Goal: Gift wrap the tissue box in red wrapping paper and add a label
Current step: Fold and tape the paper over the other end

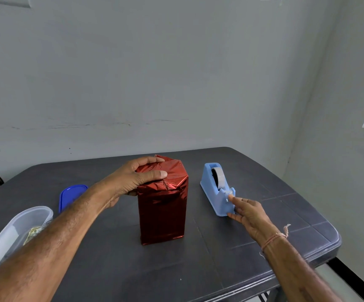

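The tissue box (162,214) stands on end in the middle of the dark table, covered in shiny red wrapping paper. Its top end is folded down and creased. My left hand (133,178) lies over that top from the left, thumb and fingers pressing the folded paper down. A light blue tape dispenser (217,188) with a grey roll stands to the right of the box. My right hand (247,212) reaches to the dispenser's near end, fingers spread, one fingertip at the cutter and another against the base. No label is visible.
A clear plastic container (17,232) with something inside sits at the left edge, partly behind my left forearm. Its blue lid (71,196) lies flat beyond it. The table (220,269) ends close on the right and near side. A grey wall stands behind.
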{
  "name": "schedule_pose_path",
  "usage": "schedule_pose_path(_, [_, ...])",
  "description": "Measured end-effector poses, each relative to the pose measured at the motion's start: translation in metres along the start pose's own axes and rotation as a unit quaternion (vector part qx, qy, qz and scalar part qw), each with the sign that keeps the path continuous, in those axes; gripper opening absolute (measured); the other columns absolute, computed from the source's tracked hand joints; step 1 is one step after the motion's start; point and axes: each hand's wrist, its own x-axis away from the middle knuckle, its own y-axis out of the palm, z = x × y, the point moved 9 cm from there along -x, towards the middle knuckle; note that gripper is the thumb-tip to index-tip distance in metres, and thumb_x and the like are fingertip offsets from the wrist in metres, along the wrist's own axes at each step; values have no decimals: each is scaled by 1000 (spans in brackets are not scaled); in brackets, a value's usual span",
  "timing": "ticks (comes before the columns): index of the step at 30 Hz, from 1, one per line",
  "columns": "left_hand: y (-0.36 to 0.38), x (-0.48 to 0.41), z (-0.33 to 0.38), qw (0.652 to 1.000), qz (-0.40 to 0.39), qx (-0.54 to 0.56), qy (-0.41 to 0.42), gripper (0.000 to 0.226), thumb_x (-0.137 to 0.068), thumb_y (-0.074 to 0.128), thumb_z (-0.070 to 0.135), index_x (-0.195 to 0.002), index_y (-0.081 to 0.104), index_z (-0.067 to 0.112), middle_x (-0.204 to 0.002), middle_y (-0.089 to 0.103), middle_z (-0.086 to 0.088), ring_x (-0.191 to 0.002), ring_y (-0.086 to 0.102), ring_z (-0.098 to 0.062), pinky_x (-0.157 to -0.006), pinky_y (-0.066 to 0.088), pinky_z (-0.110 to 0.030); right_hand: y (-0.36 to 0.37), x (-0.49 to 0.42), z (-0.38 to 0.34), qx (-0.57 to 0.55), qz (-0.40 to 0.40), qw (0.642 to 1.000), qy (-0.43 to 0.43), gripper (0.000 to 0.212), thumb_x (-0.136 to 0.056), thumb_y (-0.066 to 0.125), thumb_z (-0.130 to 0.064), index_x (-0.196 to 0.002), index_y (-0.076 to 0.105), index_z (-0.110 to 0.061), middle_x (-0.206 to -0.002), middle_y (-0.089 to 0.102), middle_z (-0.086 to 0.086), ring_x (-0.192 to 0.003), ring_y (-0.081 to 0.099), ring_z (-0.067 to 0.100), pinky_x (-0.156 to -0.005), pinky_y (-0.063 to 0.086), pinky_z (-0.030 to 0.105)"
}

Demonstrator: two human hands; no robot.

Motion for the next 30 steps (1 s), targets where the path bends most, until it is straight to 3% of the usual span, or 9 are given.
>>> schedule_pose_path(6, [-1,1,0,1000,2,-6,-5,72,-44,83,73,-113,68,59,-130,63,12,-115,64,-19,-100,53,-49,-3,-5,5,-8,9,1000,-21,22,-91,74,-22,-98,71,-1,-105,72,13,-100,67,24,-88,60,40])
schedule_pose_path(12, [-1,-1,0,1000,0,-4,-2,83,-34,85,79,-113,68,59,-129,64,12,-112,66,-18,-92,56,-42,-2,-8,5,-4,24,999,-35,15,-92,73,-18,-91,70,-3,-100,71,11,-90,67,20,-82,59,34])
schedule_pose_path(16, [0,-2,-1,1000,-5,-10,-2,86,-32,85,81,-113,68,59,-127,65,11,-111,66,-18,-98,55,-47,-17,-12,18,89,89,989,-83,10,-90,76,-10,-84,75,-2,-105,75,8,-85,70,17,-83,62,33])
schedule_pose_path(21, [-1,-4,-1,1000,-3,-13,-2,84,-34,85,80,-113,68,58,-128,63,13,-113,66,-20,-99,55,-50,-19,-20,22,141,68,986,-56,13,-92,76,-18,-86,76,-6,-107,75,17,-84,69,18,-88,61,37])
schedule_pose_path(25, [-3,-4,-2,1000,7,-5,-4,70,-49,85,70,-115,67,57,-129,64,10,-112,66,-20,-98,55,-49,-5,8,-7,191,20,977,-96,23,-99,68,-25,-94,73,-4,-104,70,15,-91,63,19,-86,62,44])
schedule_pose_path(28, [-2,-4,-1,1000,6,-1,-6,62,-57,88,65,-115,67,56,-132,62,10,-114,65,-20,-99,56,-48,38,41,-66,223,-90,953,-186,27,-101,64,-32,-98,72,-6,-100,70,9,-93,64,18,-73,58,29])
schedule_pose_path(30, [-4,-3,0,1000,8,1,-5,55,-63,89,61,-114,68,56,-132,61,10,-115,65,-20,-98,56,-48,82,67,-111,279,-165,912,-250,30,-99,63,-40,-95,71,-11,-89,67,0,-85,62,13,-72,55,25])
